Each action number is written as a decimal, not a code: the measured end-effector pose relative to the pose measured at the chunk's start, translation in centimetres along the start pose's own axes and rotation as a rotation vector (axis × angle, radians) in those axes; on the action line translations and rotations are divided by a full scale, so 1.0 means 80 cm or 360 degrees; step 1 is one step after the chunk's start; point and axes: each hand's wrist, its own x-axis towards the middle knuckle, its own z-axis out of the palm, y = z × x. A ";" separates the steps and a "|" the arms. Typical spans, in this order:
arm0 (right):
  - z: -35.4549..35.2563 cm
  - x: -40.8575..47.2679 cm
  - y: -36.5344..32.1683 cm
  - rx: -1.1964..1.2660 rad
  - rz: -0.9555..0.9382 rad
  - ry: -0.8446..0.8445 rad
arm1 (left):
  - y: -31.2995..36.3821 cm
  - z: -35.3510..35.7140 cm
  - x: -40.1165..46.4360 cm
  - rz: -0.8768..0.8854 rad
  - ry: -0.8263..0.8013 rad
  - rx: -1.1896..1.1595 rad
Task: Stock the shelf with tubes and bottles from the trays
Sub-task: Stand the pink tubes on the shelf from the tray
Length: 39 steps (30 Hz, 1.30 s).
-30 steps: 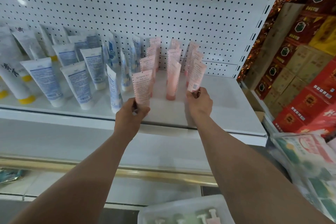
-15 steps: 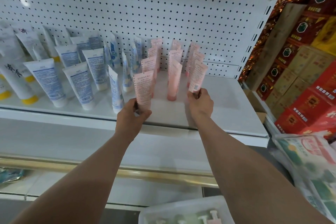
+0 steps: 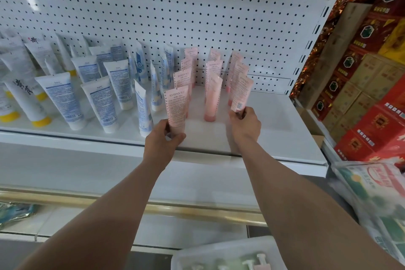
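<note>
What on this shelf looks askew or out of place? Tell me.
The front tube of the middle pink row is turned edge-on, unlike its neighbours, which show their printed faces. The white tubes lean back at a slant. The left hand and right hand each hold a pink tube. Nothing is spilled.

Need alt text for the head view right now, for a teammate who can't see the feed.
Both hands hold pink tubes upright at the front of a white shelf: left hand on the left-row tube, right hand on the right-row tube. More pink tubes stand behind; white and blue tubes stand to the left.

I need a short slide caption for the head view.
Left hand and right hand each set a pink tube upright on the white shelf.
</note>
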 end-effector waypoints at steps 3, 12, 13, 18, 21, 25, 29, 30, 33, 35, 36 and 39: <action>-0.001 -0.001 0.000 -0.0011 0.0017 -0.0008 | -0.001 0.001 0.001 0.0000 -0.0001 0.0015; -0.006 -0.007 -0.005 0.0024 0.0047 -0.0108 | 0.000 0.000 0.000 -0.0033 -0.0011 0.0013; -0.008 -0.008 -0.006 0.0064 0.0068 -0.0128 | 0.000 0.000 0.000 -0.0037 -0.0016 0.0016; -0.032 -0.032 -0.003 0.0361 0.0234 -0.0158 | 0.011 0.006 -0.004 -0.0061 0.0009 0.0036; -0.056 -0.056 0.001 0.0469 0.0305 -0.0176 | 0.024 0.013 -0.018 -0.0205 0.0085 -0.0034; -0.096 -0.084 0.013 0.0664 0.0434 -0.0271 | 0.049 0.033 -0.073 -0.0280 0.0272 -0.0216; -0.138 -0.118 0.042 0.0766 0.0467 -0.0413 | 0.058 0.059 -0.132 -0.0469 0.0143 -0.0612; -0.149 -0.126 0.049 0.0762 0.0472 -0.0455 | 0.060 0.065 -0.146 -0.0565 0.0049 -0.0777; -0.177 -0.152 0.074 0.0641 0.0547 -0.0585 | 0.065 0.082 -0.190 -0.0806 -0.0238 -0.1188; -0.190 -0.168 0.094 0.0541 0.0604 -0.0660 | 0.062 0.095 -0.216 -0.0908 -0.0366 -0.1244; -0.196 -0.176 0.106 0.0525 0.0625 -0.0690 | 0.058 0.102 -0.228 -0.0949 -0.0411 -0.1238; -0.205 -0.196 0.144 0.0493 0.0722 -0.0745 | 0.041 0.127 -0.257 -0.1044 -0.0480 -0.1165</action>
